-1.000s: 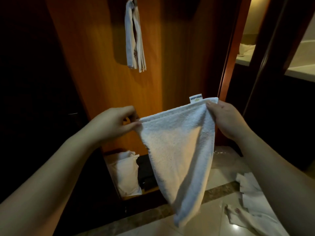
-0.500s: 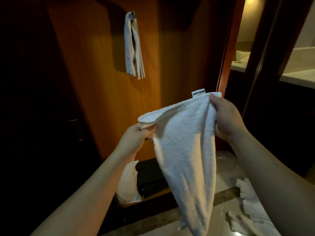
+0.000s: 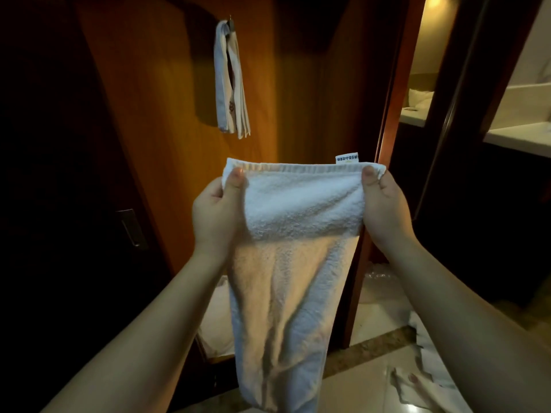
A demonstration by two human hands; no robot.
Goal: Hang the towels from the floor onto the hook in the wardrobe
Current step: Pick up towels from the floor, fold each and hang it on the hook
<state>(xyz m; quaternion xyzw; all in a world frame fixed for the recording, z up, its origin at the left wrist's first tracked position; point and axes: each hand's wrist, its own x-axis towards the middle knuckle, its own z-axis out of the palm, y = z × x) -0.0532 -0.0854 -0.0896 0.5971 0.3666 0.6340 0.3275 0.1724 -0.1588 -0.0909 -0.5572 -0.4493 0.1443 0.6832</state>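
A white terry towel hangs in front of me, held taut along its top hem. My left hand pinches the top left corner and my right hand pinches the top right corner, thumbs toward me. A small label sticks up from the hem near the right hand. Up on the wooden wardrobe panel, a hook carries a folded white cloth that hangs down. More white towels lie on the tiled floor at the lower right.
The orange wooden wardrobe back fills the middle. A dark door with a metal handle stands at the left. White bags sit at the wardrobe bottom. A wooden door frame and a lit bathroom counter are at the right.
My left hand has moved from under the drooping corner to pinch it, and the towel's top edge is now stretched level between both hands. The view has tilted slightly lower.
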